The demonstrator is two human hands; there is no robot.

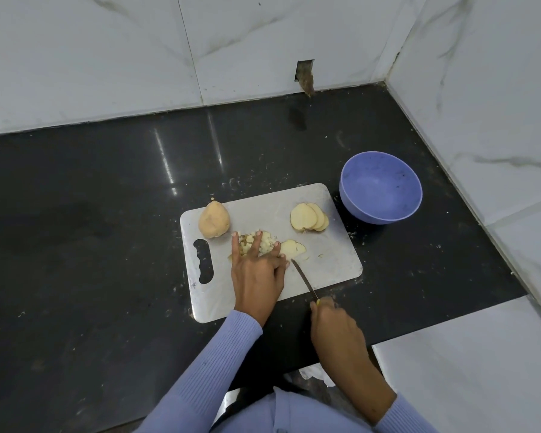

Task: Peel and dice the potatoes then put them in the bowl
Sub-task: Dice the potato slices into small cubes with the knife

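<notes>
From the head view, the work is in the dicing stage. A metal cutting board (325,260) lies on the dark surface (107,245), and both hands are over its near half. The left hand (256,270) lies flat with straight, spread fingers on a small heap of diced potato (264,242) near the board's middle; it presses or gathers the pieces and does not grip them. The right hand (334,323) is curled round the handle of a knife (303,278), whose thin blade slants up and left so that its tip lies just beside a single potato slice (292,248) lying flat to the right of the heap.

Further right on the board, three or so overlapping slices (308,217) wait uncut. At the board's far left corner sits a whole potato (214,219); whether it is peeled I cannot tell. The purple bowl (381,187) stands on the surface just beside the board's far right corner, and it looks empty.

By my judgement, the next move calls for steadying the single slice with the left fingertips kept back from the blade, then cutting it into strips and cubes. The stacked slices and the whole potato remain before anything goes to the bowl.
</notes>
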